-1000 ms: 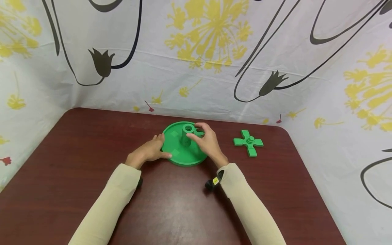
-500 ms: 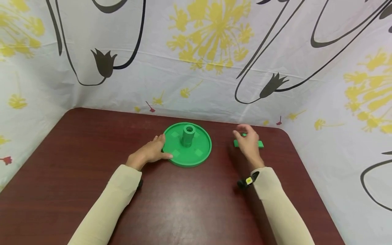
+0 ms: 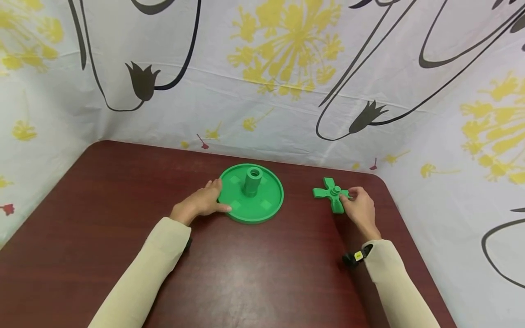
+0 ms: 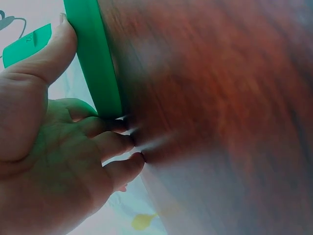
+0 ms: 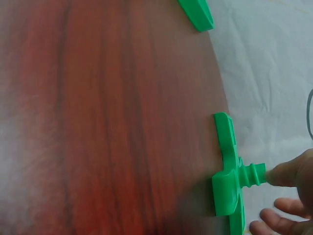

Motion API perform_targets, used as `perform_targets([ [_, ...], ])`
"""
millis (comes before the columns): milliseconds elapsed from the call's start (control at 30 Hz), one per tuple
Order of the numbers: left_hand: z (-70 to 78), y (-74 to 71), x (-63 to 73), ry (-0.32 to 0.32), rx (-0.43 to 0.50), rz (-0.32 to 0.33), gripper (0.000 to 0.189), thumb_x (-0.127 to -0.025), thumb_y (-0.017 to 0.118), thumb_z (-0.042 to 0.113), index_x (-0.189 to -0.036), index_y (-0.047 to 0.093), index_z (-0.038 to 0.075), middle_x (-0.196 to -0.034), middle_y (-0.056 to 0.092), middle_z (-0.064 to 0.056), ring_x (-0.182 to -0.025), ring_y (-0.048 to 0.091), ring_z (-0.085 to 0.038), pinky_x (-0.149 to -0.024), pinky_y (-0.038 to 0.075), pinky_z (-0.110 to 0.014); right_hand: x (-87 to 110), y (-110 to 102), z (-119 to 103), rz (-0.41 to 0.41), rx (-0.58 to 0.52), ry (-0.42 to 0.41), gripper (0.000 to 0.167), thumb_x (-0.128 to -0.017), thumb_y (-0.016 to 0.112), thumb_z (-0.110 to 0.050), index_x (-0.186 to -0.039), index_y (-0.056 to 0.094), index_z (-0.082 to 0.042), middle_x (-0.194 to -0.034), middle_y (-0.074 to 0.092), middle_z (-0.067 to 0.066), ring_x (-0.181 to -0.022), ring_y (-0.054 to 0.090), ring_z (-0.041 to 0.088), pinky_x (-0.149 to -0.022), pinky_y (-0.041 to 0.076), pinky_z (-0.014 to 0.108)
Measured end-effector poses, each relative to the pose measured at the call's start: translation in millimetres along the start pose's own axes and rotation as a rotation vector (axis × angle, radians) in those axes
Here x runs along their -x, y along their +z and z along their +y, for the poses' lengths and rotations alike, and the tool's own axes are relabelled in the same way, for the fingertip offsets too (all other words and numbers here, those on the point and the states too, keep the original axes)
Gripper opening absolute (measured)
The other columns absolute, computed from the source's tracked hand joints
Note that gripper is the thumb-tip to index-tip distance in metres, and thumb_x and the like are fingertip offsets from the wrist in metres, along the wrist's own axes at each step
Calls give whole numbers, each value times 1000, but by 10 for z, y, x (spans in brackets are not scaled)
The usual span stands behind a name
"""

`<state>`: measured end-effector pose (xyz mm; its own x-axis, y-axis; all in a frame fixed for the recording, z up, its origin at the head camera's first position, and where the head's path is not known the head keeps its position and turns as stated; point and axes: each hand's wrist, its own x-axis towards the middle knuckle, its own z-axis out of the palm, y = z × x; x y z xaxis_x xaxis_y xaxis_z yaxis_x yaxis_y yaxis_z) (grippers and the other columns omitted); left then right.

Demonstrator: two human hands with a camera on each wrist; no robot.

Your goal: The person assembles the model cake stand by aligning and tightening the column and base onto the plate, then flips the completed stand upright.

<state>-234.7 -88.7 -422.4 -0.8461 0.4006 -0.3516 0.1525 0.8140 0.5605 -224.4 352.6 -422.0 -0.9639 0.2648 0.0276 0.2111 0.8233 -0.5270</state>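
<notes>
A green round base (image 3: 251,212) with a raised rim carries an upright hollow post (image 3: 252,183) and several flat raised squares. My left hand (image 3: 201,202) holds its left edge, thumb over the rim and fingers along the side; the left wrist view shows fingertips close to the table beside the rim (image 4: 100,73). To the right lies a green four-armed cross (image 3: 328,193) with a ridged peg (image 5: 252,175) standing up from its middle. My right hand (image 3: 361,207) is over its right arm, thumb beside the peg, fingers apart and loosely bent. A gap shows between fingers and arm in the right wrist view.
Everything stands on a dark red-brown table (image 3: 246,273) with rounded back corners. A white patterned sheet (image 3: 262,123) hangs behind and at both sides, close to the table's back edge. A small black wrist device (image 3: 353,258) juts out under the right wrist.
My right hand has left the post on the round base and moved right, past the cross's middle, to its right arm. The left hand stays at the base's edge.
</notes>
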Motion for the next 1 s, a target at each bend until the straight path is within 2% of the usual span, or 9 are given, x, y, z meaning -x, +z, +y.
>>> perform_targets([
  [133,6,-11,-11,-3,-6,-6,97,-98,62,40,-157,0,-4,-164,0,-24,-152,-1,-39,-123,11,-55,20,6,43,-113,107,-13,66,-96,60,-50,-132,51,5,-126,60,27,-102,61,40,-78,51,51],
  [233,3,-11,-16,-5,-11,-7,97,-98,62,40,-157,0,-4,-164,0,-24,-152,-1,-39,-123,11,-55,6,25,55,-180,189,-32,58,-92,63,-55,-109,58,1,-96,62,18,-76,57,29,-58,44,37],
  [267,3,-11,-15,-6,-12,-7,97,-98,62,41,-157,0,-4,-164,0,-24,-152,-1,-39,-123,11,-55,-4,33,58,-193,208,-29,54,-92,64,-54,-100,58,-1,-85,59,14,-69,52,25,-54,39,34],
  [333,4,-9,-14,-8,-15,-7,97,-97,62,41,-157,0,-4,-164,1,-24,-152,0,-39,-122,12,-55,-20,48,65,-209,242,-8,46,-92,64,-52,-91,57,-6,-76,51,7,-67,48,22,-53,34,32],
  [400,4,-7,-13,-9,-11,-8,97,-97,62,41,-157,0,-4,-164,1,-24,-152,0,-39,-122,11,-55,-26,58,64,-224,259,7,43,-93,63,-48,-96,61,-4,-81,58,12,-70,54,27,-53,39,35],
  [467,1,-6,-13,-10,-10,-10,97,-97,62,41,-157,0,-4,-164,1,-24,-152,0,-39,-122,12,-55,-29,63,68,-233,266,21,45,-94,61,-44,-111,64,-3,-101,65,21,-81,61,35,-58,47,41],
  [533,-6,-5,-15,-9,-12,-9,97,-97,62,41,-157,0,-4,-164,1,-24,-152,0,-39,-122,12,-55,-25,66,68,-230,258,25,51,-95,59,-42,-125,61,-1,-123,62,26,-94,64,40,-66,51,47],
  [633,-12,-5,-16,-8,-16,-8,97,-97,62,42,-157,0,-4,-164,1,-24,-152,0,-39,-122,12,-55,-15,63,68,-183,219,13,56,-95,57,-40,-131,55,2,-127,59,27,-96,63,42,-70,52,50],
  [1000,-4,0,-8,-7,-14,-7,97,-97,62,41,-157,0,-4,-164,0,-25,-152,-1,-39,-123,12,-54,-39,77,43,173,-60,-76,48,-95,63,-28,-129,57,5,-114,65,28,-93,61,42,-79,48,51],
])
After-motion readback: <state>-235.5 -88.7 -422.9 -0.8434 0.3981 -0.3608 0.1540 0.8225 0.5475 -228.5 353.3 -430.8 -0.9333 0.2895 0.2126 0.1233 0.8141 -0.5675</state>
